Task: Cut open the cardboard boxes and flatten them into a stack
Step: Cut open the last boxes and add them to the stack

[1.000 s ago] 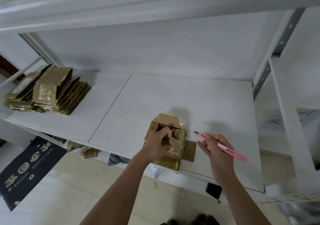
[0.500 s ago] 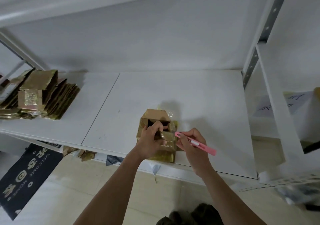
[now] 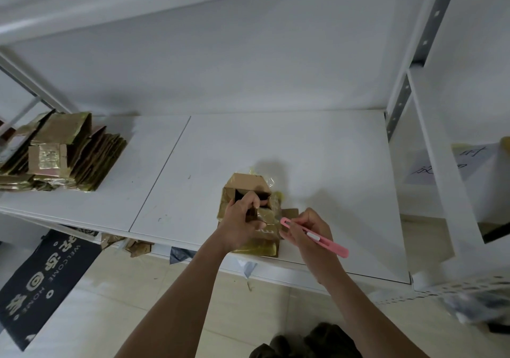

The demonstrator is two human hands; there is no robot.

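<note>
We have the small cardboard box standing near the front edge of the white shelf, its top flaps open and loose tape trailing at the far side; our left hand grips it from above, fingers curled over the rim and into the opening; our right hand pinches the pink utility knife like a pen, its tip touching the box's right side just beside our left fingers.

The chief risk, as we judge it, is the blade slipping off the glossy tape and running toward those fingers, since they sit so close to the cut; pressing too hard could also push the light box toward the shelf edge, or tip it, because only the one grip steadies it; a ragged cut may leave tape holding the panels, so the box would not fold flat onto the stack of flattened boxes well apart at the left of the shelf.
</note>
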